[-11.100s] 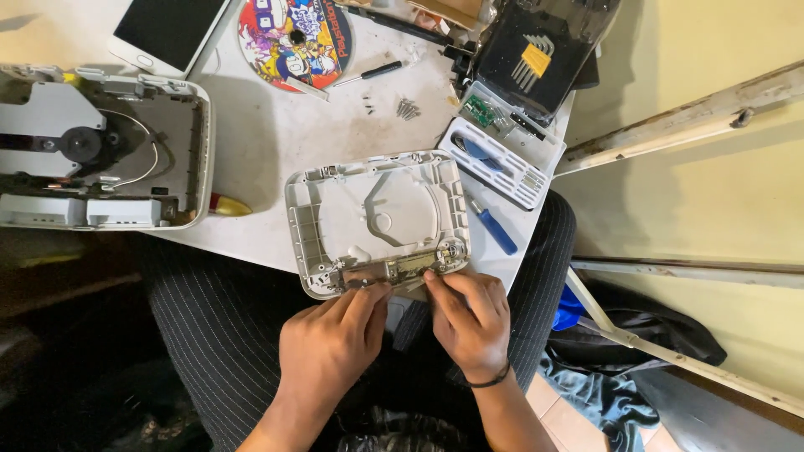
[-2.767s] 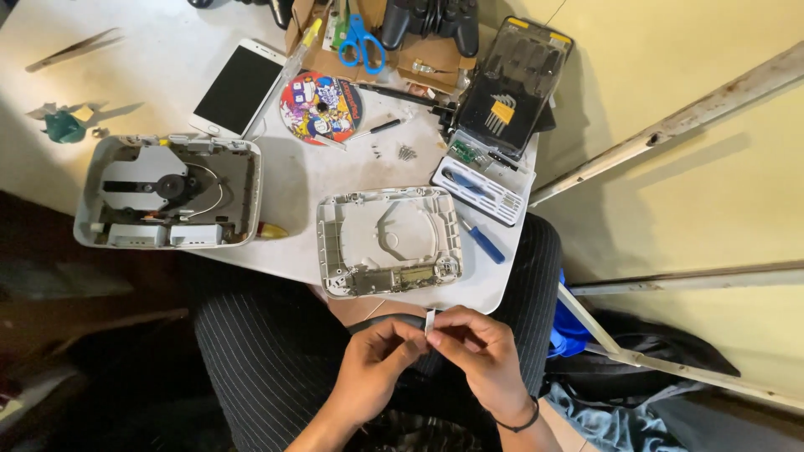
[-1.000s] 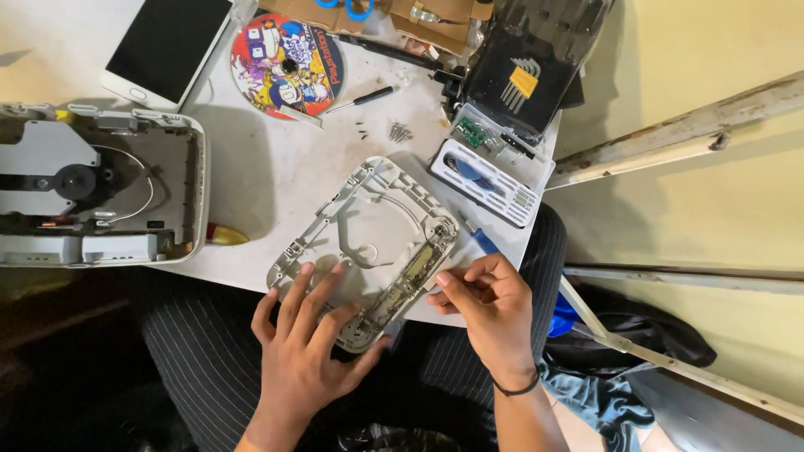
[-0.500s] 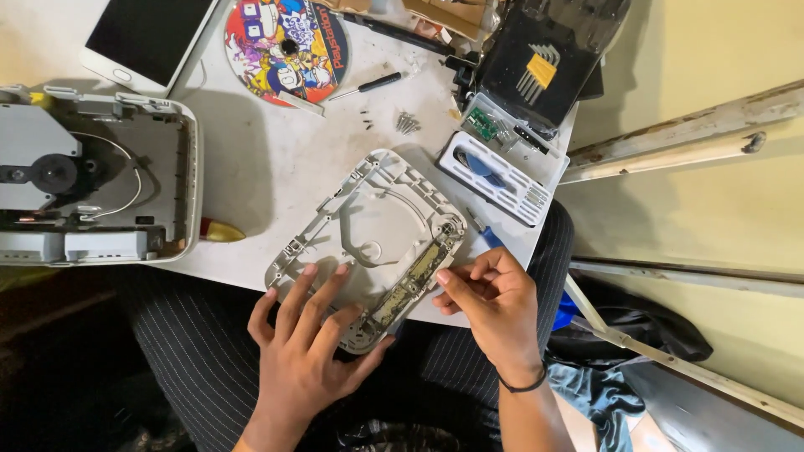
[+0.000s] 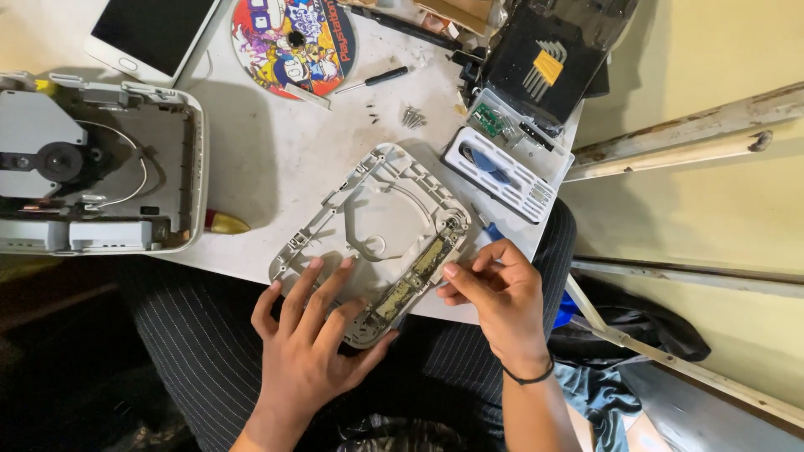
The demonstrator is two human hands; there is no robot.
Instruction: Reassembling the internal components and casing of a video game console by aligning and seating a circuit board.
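Grey plastic console lid shell (image 5: 368, 226), turned inside-up, lying skewed at the near edge of the white counter (image 5: 276, 151), one rounded corner jutting past the edge above the lap in striped dark trousers (image 5: 197, 351). Left hand (image 5: 306, 343) spread flat, fingers splayed across the shell's lower part, pressing rather than gripping. Right hand (image 5: 498, 297) close beside the shell's right edge, fingertips pinched near the narrow greenish circuit strip (image 5: 419, 272) seated along that edge; whether anything is held between those fingertips, impossible to tell.

Risks, as a judgement only:

- Overhanging corner: likely to tip or slide off toward the lap if the flat hand lifts, since nothing else pins the shell down.
- Circuit strip: thin and seated in plastic clips; prone to cracking or bending if levered from one end only, or if the pinch slips.
- Thin ribs and posts of the shell: apt to snap under uneven downward pressure from the splayed fingers.
- Small loose screws (image 5: 410, 117) further back on the counter: easily scattered or lost if the shell is swung around.
- Open white tool tray with blue-handled bits (image 5: 502, 172), just beyond the shell's far corner: likely to be knocked by any turn of the shell.
- Blue-handled screwdriver (image 5: 487, 228), partly hidden near the right fingers: could roll off the edge.
- Opened grey console base (image 5: 92, 167) to the left, well apart; little danger there.
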